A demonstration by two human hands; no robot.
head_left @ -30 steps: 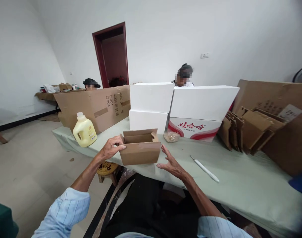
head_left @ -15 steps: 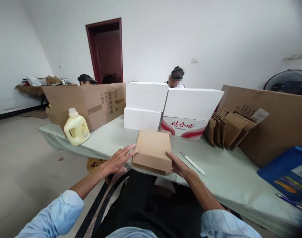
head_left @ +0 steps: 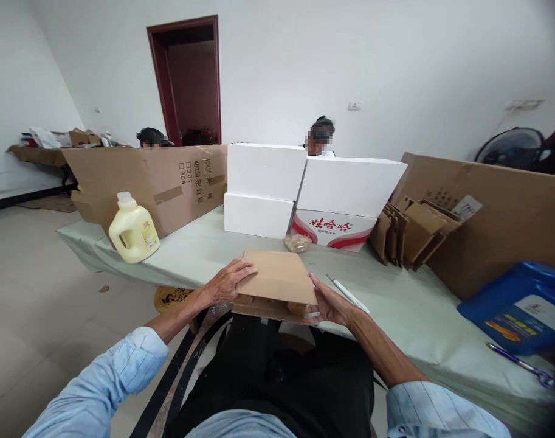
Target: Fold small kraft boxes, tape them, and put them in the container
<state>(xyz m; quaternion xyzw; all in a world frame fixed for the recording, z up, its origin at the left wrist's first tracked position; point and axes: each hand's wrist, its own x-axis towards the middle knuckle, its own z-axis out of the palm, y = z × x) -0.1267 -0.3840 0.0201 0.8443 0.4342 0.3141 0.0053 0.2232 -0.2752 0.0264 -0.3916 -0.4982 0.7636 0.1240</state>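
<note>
A small brown cardboard box (head_left: 277,277) is between my hands at the table's near edge. Its near side gapes, and a dark opening shows under the top panel. My left hand (head_left: 229,281) grips its left edge, with fingers over the top panel and the thumb hidden. My right hand (head_left: 332,303) holds the right near corner, fingers reaching toward the opening. Just right of that hand lies a white pen-like tool (head_left: 348,293) with a thin metal tip. Behind the box sits a small crumpled tan bundle (head_left: 298,243).
White boxes (head_left: 263,173) and a red-and-white printed carton (head_left: 334,230) stand across the table. Folded cardboard pieces (head_left: 420,234) lean at right. A yellow jug (head_left: 134,230), a blue jug (head_left: 517,307) and a purple pen (head_left: 518,362) flank my place. Two people sit beyond.
The near side of the box has come open, and its top panel now tilts over the gap. My left hand has moved onto the top panel; the right fingers have shifted to the near corner.
</note>
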